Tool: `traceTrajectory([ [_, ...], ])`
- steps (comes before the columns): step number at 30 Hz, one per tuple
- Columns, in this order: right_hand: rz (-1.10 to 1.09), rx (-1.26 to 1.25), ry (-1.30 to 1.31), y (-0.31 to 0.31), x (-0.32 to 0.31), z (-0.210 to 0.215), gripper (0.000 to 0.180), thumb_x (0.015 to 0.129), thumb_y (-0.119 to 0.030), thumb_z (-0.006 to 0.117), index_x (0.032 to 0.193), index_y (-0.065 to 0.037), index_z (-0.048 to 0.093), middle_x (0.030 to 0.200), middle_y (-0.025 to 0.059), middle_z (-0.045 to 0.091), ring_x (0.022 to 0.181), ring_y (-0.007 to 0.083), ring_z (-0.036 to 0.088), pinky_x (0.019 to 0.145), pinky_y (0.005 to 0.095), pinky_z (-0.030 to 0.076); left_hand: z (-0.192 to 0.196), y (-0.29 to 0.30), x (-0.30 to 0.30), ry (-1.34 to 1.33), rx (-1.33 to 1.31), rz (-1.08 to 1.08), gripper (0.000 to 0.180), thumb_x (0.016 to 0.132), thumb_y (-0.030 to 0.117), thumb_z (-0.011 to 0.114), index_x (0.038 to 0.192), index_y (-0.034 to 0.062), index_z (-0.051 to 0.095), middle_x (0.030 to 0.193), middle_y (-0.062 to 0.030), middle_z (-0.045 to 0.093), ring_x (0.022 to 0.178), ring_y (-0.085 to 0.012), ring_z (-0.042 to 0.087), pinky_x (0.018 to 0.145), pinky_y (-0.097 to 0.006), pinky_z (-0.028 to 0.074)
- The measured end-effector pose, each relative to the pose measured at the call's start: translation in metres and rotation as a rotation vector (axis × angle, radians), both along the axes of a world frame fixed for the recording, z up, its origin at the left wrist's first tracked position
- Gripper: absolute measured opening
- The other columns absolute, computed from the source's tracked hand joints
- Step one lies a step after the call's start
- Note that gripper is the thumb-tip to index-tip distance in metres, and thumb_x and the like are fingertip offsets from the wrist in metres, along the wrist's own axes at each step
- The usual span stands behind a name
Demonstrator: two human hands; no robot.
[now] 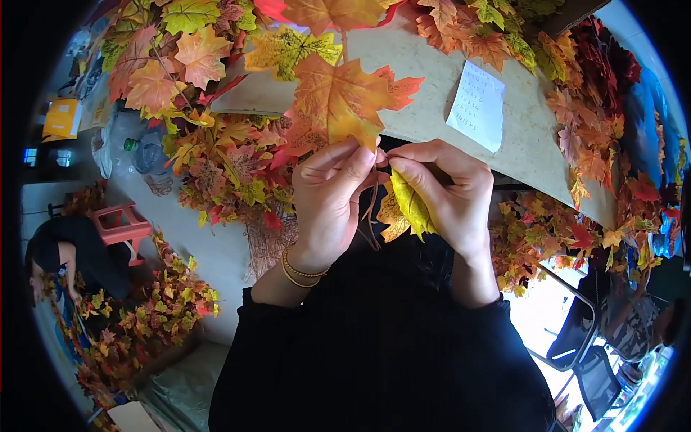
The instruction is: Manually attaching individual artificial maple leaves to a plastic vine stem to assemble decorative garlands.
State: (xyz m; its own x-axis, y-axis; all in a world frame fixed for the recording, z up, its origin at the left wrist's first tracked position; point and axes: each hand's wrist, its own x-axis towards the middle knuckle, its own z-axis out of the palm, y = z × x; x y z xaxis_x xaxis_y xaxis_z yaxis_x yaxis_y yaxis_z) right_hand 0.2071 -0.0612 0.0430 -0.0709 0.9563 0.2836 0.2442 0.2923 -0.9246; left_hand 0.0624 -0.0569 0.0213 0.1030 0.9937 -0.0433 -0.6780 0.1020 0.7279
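Above the table's near edge, my left hand is closed in a pinch at the stem of an artificial maple-leaf garland, just below a large orange leaf. Close beside it, my right hand is also closed, its thumb and forefinger pinching a yellow artificial leaf near its stem end. The fingertips of both hands nearly meet at the stem; the exact joint between them is too small to make out. Thin brown stems hang down between the hands.
A pale table carries a handwritten paper sheet and more leaf garlands. Leaf bunches hang over its left side. A red plastic stool and a bent-over person are at left. A metal-framed chair stands at right.
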Motion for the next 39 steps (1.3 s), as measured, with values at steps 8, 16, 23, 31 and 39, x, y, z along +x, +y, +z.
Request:
traceTrajectory([
  [8,-0.001,-0.013,0.015,-0.0003,-0.0006,-0.0005,0.01,0.08,-0.001,0.062,0.087,0.004,0.064,0.08,0.0079,0.063,0.071,0.0087,0.058,0.064,0.0195,0.046,-0.0005,0.001,0.0001,-0.021,0.006,0.005,0.015,0.086,0.006,0.055,0.098,-0.0011,0.06,0.089,-0.0073,0.062,0.079,-0.0115,0.06,0.068,-0.025,0.052],
  [16,0.004,0.002,0.024,0.0006,-0.0045,-0.0001,0.01,0.08,-0.001,0.062,0.088,0.005,0.063,0.081,0.0086,0.064,0.073,0.0094,0.059,0.066,0.0202,0.047,-0.0041,0.0006,-0.0006,-0.047,-0.001,-0.029,0.016,0.086,0.007,0.055,0.1,-0.0002,0.06,0.09,-0.0059,0.062,0.079,-0.0107,0.06,0.068,-0.024,0.052],
  [23,-0.002,-0.028,0.036,-0.0003,-0.0045,-0.0001,0.009,0.079,0.0,0.062,0.087,0.005,0.063,0.081,0.0079,0.064,0.072,0.0086,0.058,0.065,0.0197,0.046,-0.0046,0.0007,-0.0034,-0.097,0.0,-0.028,0.016,0.087,0.009,0.055,0.099,0.0009,0.06,0.089,-0.0054,0.061,0.081,-0.0103,0.059,0.07,-0.024,0.052],
  [31,0.009,-0.002,0.03,0.0006,-0.006,-0.0014,0.009,0.079,0.0,0.062,0.087,0.005,0.063,0.08,0.0082,0.064,0.072,0.009,0.059,0.064,0.0195,0.047,-0.0051,-0.0003,0.0,-0.041,0.035,0.021,0.015,0.086,0.006,0.054,0.099,-0.0007,0.06,0.088,-0.0069,0.062,0.077,-0.0113,0.06,0.069,-0.025,0.052],
  [39,-0.007,-0.01,0.029,0.0019,-0.0071,-0.0027,0.01,0.08,0.0,0.062,0.088,0.005,0.063,0.082,0.0083,0.064,0.073,0.0095,0.059,0.065,0.0205,0.048,-0.0031,-0.0013,-0.0026,0.039,0.048,0.029,0.015,0.085,0.003,0.056,0.098,-0.0013,0.06,0.092,-0.0078,0.062,0.082,-0.0125,0.061,0.068,-0.025,0.052],
])
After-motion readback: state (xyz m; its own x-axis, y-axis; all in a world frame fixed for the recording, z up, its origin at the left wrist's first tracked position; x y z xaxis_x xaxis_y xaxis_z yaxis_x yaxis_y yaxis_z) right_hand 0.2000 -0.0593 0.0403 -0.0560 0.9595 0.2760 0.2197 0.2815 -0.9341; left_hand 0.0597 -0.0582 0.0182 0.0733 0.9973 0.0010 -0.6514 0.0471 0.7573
